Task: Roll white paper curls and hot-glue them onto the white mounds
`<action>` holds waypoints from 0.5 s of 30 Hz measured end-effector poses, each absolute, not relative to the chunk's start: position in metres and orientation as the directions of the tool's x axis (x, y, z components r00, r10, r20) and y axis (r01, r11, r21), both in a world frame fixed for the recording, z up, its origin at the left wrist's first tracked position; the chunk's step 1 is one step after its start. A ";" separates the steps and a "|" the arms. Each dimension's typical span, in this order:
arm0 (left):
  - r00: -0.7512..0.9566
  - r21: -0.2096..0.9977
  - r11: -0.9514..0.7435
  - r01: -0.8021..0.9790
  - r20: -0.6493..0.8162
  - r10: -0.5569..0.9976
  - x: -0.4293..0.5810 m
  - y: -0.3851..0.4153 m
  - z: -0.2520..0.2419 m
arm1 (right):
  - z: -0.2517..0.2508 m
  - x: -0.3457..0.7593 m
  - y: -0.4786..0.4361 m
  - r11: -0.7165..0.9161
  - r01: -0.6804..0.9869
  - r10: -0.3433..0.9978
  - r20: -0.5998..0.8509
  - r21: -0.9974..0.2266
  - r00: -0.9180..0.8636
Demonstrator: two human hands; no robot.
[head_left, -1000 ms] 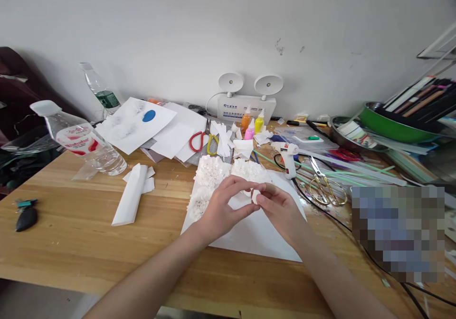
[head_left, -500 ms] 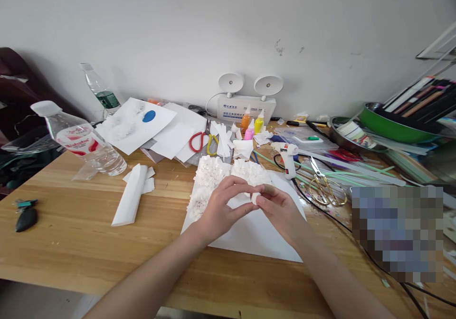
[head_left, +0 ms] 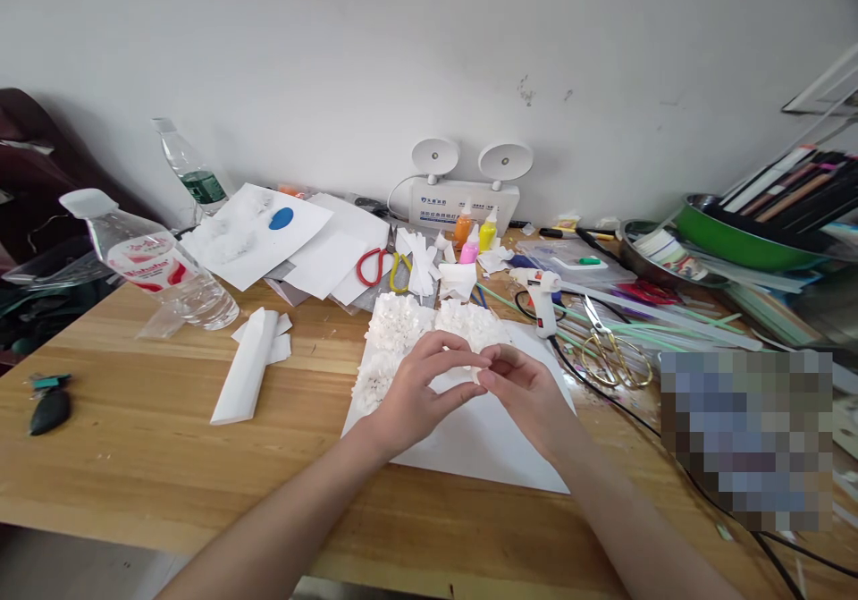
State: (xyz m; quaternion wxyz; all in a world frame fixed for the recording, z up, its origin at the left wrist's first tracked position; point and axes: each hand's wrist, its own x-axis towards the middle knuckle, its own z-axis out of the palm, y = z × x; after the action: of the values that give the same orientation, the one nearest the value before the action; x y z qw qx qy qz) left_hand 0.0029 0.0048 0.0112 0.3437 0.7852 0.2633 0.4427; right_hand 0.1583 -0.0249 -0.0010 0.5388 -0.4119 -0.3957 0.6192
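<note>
Between my two hands is a small piece of white paper (head_left: 475, 374), mostly covered by the fingers. My left hand (head_left: 424, 388) closes its thumb and fingertips on it from the left. From the right, my right hand (head_left: 521, 392) pinches the same piece. Both hands hover over a white sheet (head_left: 462, 443) lying on the table. Clusters of crumpled white paper (head_left: 397, 323) cover the sheet's far and left parts, and another ruffled cluster (head_left: 469, 321) shows just behind my fingers.
A glue gun (head_left: 544, 300) and gold-handled scissors (head_left: 607, 350) lie to the right, with a black cable (head_left: 623, 414) trailing forward. Red-and-yellow-handled scissors (head_left: 385, 269) and paint bottles (head_left: 471, 240) are behind. Folded white paper (head_left: 247, 367) and a water bottle (head_left: 161, 269) are at left.
My fingers have shifted slightly around the small white paper piece, so less of it shows now. Everything else stays where it was.
</note>
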 end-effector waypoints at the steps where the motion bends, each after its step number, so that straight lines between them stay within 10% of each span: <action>1: 0.471 0.774 -0.624 0.109 0.512 0.718 0.003 0.004 0.012 | -0.001 0.159 -0.025 -0.098 -0.330 0.995 -0.082 -0.939 -0.062; 15: 0.403 0.867 -0.480 0.134 0.395 0.826 0.005 -0.001 0.018 | -0.004 0.159 -0.025 0.037 -0.267 0.999 0.034 -0.963 0.017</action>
State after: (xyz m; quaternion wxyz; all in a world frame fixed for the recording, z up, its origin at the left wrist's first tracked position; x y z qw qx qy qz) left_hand 0.0050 -0.0015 0.0177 0.3934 0.7393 0.3245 0.4397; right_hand 0.1591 -0.0250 -0.0037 0.5749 -0.4220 -0.4337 0.5508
